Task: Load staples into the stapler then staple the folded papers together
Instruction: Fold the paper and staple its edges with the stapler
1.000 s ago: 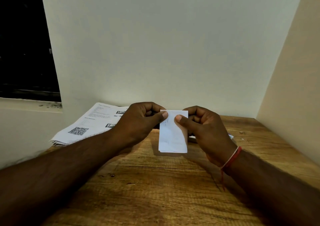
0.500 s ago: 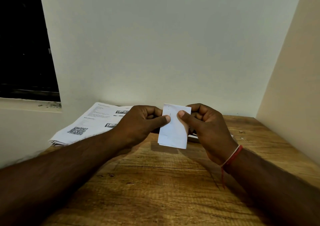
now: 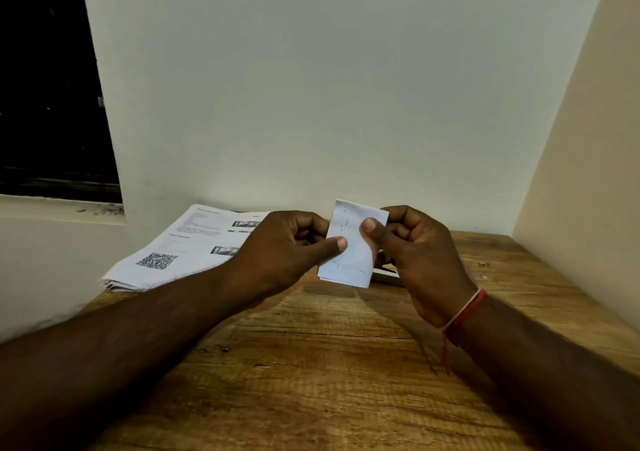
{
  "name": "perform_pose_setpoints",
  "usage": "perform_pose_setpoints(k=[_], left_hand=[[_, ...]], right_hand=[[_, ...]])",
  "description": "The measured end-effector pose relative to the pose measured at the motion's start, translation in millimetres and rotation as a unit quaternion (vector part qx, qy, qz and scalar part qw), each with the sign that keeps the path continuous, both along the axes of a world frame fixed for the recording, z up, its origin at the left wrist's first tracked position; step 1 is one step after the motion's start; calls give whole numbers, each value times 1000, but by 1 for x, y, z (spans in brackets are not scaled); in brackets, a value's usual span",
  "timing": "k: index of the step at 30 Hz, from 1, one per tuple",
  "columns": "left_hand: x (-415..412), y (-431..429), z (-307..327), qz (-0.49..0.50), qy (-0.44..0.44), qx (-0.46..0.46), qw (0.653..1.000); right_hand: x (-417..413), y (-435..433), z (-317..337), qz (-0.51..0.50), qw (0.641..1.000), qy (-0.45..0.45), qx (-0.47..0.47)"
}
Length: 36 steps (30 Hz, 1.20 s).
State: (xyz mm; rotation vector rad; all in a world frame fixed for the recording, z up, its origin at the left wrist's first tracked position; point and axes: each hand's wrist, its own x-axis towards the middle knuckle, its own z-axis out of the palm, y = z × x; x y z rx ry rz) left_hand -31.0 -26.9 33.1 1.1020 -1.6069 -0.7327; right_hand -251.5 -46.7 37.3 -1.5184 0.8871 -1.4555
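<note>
Left grip and right grip each pinch a side edge of the folded papers, held clear of the desk, probably to keep layers aligned.

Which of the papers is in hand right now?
The small folded paper, pinched between the left hand and right hand above the table; the printed stack with the QR code lies flat at left.

folded papers: thin white paper, matt, creased, few short dark marks. table: wood, visible grain, matt, slightly rough. printed sheets: white matt paper, black print. wristband: red and white thread. wall: matt, smooth paint.
</note>
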Motion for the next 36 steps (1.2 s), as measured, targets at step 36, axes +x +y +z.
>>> perform_pose_setpoints(k=[36], left_hand=[[12,-14,-4,-180,202,247,930]], right_hand=[[-17,-13,-9,-77,877,261,-396]])
